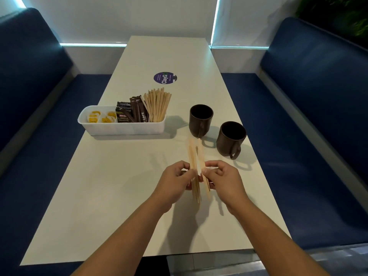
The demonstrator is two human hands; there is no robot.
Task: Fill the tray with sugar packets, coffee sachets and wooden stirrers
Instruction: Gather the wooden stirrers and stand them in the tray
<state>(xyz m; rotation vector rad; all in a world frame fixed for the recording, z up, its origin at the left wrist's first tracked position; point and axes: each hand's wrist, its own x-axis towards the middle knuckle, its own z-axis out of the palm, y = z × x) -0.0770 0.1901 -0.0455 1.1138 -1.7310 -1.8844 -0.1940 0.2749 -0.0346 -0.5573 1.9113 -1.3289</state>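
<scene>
Pinching a bundle of wooden stirrers (196,168), the left hand (175,183) and right hand (225,179) curl around it.

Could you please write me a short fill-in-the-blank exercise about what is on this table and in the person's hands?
1. Both the left hand and the right hand hold a bundle of wooden ____ above the table.
2. The number of dark mugs right of the white tray is ____.
3. The yellow sugar packets lie at the tray's ____ end.

Missing words: stirrers; two; left
</scene>
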